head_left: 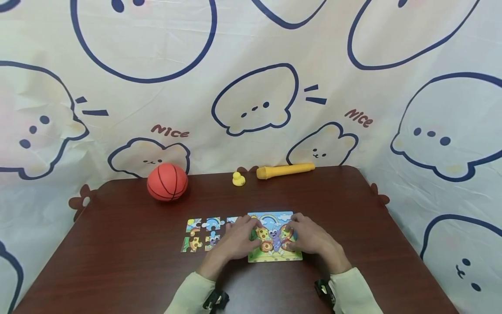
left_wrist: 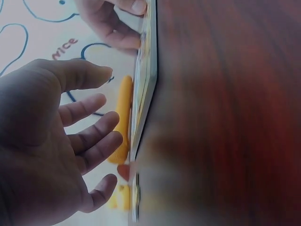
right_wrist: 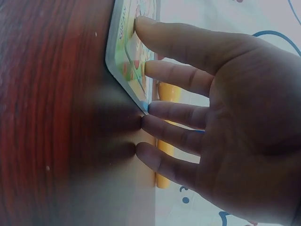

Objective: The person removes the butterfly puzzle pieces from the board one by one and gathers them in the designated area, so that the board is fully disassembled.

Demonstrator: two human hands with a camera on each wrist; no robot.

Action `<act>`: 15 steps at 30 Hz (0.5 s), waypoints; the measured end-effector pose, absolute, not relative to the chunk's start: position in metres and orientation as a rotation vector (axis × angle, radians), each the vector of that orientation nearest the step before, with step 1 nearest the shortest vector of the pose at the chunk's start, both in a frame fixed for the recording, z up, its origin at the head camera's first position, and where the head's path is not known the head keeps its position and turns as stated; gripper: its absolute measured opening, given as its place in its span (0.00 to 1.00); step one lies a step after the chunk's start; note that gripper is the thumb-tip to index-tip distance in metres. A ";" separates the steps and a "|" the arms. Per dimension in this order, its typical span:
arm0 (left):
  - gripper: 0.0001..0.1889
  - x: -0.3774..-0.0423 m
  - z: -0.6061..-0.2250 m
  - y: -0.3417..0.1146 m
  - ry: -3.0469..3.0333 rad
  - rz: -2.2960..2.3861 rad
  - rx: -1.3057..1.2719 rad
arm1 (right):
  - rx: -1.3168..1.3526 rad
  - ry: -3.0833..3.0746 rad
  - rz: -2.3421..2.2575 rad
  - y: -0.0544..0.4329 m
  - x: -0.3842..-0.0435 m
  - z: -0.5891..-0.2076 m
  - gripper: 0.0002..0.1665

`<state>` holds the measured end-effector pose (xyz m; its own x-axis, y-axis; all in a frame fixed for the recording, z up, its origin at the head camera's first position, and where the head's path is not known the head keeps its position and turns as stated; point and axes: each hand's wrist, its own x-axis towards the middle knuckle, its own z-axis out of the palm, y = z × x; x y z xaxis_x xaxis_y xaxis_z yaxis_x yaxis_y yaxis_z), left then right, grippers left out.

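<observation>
A picture puzzle board (head_left: pixel 274 237) with a butterfly and rainbow lies flat on the dark table. My left hand (head_left: pixel 238 239) is over its left side; in the left wrist view that hand (left_wrist: pixel 42 136) has its fingers loosely bent, with no piece in them. At the board's right side rests my right hand (head_left: pixel 312 237). Up close in the right wrist view, its thumb and forefinger touch the board (right_wrist: pixel 123 61), while the other fingertips reach its edge and the table. Loose puzzle pieces (head_left: pixel 213 223) lie left of the board, some partly hidden behind my left hand.
Along the table's back edge stand a red toy basketball (head_left: pixel 167 182), a small yellow rubber duck (head_left: pixel 238 179) and a yellow stick-shaped object (head_left: pixel 286 170). A cloth printed with cartoon figures (head_left: pixel 255 100) hangs behind the brown table (head_left: pixel 129 261).
</observation>
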<state>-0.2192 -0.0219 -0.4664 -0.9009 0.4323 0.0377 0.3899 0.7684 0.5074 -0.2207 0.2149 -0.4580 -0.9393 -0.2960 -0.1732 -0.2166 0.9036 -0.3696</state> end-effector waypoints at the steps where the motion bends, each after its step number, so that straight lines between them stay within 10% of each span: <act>1: 0.18 -0.220 -0.467 -0.018 2.869 0.793 0.680 | -0.393 2.840 -0.516 0.215 -0.221 -0.458 0.26; 15: 0.25 -0.226 -0.468 0.023 2.822 0.572 0.715 | -0.387 2.829 -0.525 0.220 -0.222 -0.456 0.34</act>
